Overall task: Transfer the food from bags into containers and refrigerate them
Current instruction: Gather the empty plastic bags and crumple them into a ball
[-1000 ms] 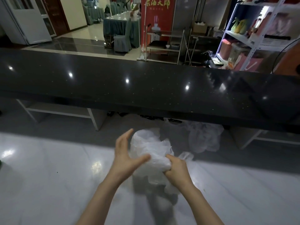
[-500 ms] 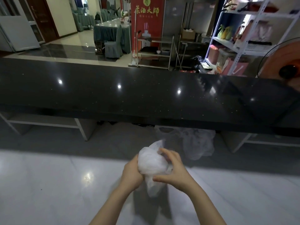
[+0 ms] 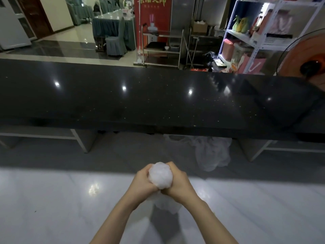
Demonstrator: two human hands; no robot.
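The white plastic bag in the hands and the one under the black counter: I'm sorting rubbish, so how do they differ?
The white plastic bag in the hands is squeezed into a tight ball; the clear plastic bag under the black counter lies loose and spread. The first is held between the left hand and right hand; the second rests untouched. Both are thin, crumpled plastic.

black counter (image 3: 158,99) — orange fan (image 3: 306,57)

Tall red banner (image 3: 152,16), top centre of frame, showing yellow Chinese characters, top row cut off; last two reading 大师. No other legible text.
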